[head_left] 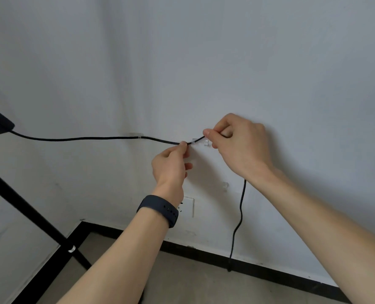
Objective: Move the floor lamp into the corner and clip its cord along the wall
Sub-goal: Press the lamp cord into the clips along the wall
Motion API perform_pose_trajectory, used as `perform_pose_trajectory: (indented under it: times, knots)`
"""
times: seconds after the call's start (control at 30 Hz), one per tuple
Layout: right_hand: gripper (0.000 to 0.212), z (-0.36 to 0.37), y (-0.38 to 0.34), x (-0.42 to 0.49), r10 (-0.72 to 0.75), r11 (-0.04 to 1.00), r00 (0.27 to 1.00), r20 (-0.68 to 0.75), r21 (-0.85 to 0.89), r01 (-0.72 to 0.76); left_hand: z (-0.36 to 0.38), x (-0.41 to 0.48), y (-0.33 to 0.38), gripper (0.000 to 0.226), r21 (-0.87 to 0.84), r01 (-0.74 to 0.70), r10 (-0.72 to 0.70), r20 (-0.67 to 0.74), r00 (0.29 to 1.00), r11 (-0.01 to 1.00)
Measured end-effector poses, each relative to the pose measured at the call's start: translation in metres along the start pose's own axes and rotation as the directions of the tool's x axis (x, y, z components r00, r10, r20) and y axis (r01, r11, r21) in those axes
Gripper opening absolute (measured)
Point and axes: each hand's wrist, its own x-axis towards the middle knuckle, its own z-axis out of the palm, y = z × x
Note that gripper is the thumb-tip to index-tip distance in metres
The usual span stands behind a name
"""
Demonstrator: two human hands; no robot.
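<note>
Black cord (pixel 83 138) crosses mid-frame; left hand (pixel 171 166) and right hand (pixel 240 145) pinch it either side of the clear clip (pixel 193 141). Keep it taut, press squarely in.

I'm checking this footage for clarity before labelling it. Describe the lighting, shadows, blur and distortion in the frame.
Head view: soft, even, dim light on the wall, no glare; faint shadows under the left hand and right hand; the cord is sharp, the clear clip hard to make out; wide-angle distortion tilts the baseboard and stretches the forearms near the bottom edge.
</note>
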Motion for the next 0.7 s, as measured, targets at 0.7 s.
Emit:
perform_pose_trajectory:
  times: [0.7]
  knots:
    - [0.042, 0.035, 0.103, -0.062, 0.304, 0.834, 0.894, 0.331, 0.361, -0.417, -0.001, 0.01, -0.02, 0.022, 0.012, -0.158, 0.157, 0.06, 0.986, 0.987]
